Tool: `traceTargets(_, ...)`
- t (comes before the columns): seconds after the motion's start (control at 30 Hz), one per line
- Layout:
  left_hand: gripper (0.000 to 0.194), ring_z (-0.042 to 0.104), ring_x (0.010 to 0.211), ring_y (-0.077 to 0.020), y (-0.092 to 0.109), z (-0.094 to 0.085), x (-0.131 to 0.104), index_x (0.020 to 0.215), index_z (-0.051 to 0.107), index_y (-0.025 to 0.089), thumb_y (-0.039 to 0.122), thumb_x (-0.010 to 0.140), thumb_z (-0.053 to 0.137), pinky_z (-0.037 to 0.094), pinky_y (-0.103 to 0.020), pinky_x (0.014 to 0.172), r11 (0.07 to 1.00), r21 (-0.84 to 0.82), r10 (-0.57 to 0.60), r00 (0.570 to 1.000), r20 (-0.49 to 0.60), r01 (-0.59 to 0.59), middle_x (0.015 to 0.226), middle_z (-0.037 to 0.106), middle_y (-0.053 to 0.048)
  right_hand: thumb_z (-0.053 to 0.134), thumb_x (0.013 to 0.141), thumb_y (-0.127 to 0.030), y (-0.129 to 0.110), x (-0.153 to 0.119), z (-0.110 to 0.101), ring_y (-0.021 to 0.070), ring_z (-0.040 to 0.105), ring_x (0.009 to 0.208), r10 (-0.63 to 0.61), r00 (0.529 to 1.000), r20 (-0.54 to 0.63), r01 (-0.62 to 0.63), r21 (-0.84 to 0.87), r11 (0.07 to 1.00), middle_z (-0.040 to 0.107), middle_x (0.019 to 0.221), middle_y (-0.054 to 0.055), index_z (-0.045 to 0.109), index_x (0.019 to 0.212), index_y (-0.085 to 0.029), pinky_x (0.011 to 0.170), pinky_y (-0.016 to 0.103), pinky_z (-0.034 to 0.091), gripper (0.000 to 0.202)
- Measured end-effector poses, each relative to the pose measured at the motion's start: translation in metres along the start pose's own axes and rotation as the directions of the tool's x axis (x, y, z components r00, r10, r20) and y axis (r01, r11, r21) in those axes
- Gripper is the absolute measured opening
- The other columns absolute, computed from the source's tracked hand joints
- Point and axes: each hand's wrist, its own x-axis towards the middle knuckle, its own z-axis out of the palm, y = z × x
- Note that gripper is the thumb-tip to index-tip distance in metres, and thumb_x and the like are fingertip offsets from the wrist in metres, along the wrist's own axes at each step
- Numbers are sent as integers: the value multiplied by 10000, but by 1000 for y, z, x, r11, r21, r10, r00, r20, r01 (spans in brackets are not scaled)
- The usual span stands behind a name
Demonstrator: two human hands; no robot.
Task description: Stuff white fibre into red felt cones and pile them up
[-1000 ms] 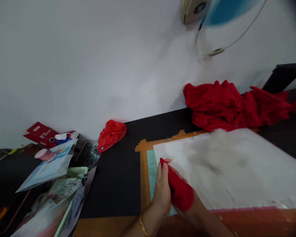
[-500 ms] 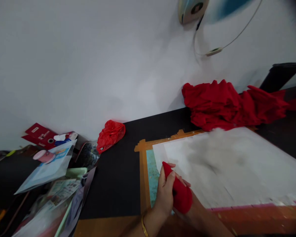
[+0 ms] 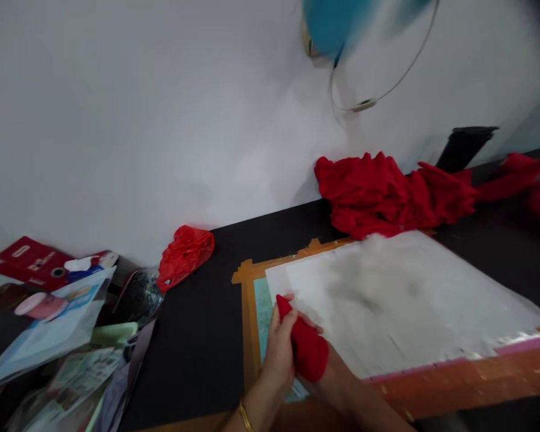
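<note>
A small piece of red cloth [image 3: 309,351], its narrow end pointing up and away, sits between my two hands over the near left corner of the white-covered work area. My left hand [image 3: 278,351], with a gold bangle at its wrist, is closed round the cloth from the left, thumb on top. Beyond and under the cloth lies my right hand [image 3: 312,323]; a few fingertips show past its edge, and the cloth covers most of the palm. How its fingers bend is mostly hidden.
A white sheet [image 3: 387,300] covers the taped board. Behind it a heap of red cloth [image 3: 382,195] lies against the wall, near a black bin [image 3: 463,150]. A red plastic bag [image 3: 184,255], a pink-lidded tub [image 3: 42,306] and a green basket [image 3: 117,333] stand left. A blurred blue fan [image 3: 337,27] hangs above.
The whole view has swung a little to the right, so things appear further left. Both hands keep nearly the same hold on the red cloth. The blue fan parts have moved.
</note>
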Motion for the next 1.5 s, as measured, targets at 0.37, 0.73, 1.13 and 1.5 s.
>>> traceTargets(0.37,446,489,1297,-239,40,-35,60,1232,499,236,236,816,660,358,-374,1106,932,331,248,927,-282,-148,1367,528,-101,421,908,-163,25,2,-95,228,640,1067,134,989,-65,-148,-341,928,637,1223,104,482,1306,-255,836,354,570,414)
traceTargets(0.73,582,606,894,-182,-14,37,52,1292,553,264,128,732,627,487,-251,623,558,640,172,829,533,-528,1285,561,-99,463,895,-172,74,9,-150,253,643,906,400,911,-99,-360,-661,659,657,985,102,633,943,-184,690,334,521,177)
traceTargets(1.13,605,495,1217,-262,-27,44,90,1230,547,146,7,642,524,362,-408,1055,410,736,195,840,507,-539,1273,570,-140,357,771,3,89,21,-173,224,552,1153,153,986,71,-103,-462,881,424,1503,56,349,1453,-274,911,408,511,735)
traceTargets(1.5,383,468,1138,-299,-46,64,76,1100,599,168,41,750,509,374,-425,1014,-91,814,6,817,577,-574,1173,552,-147,494,852,-138,113,48,-160,199,668,909,374,912,167,-200,-614,764,680,1086,66,655,1100,-199,750,262,471,302)
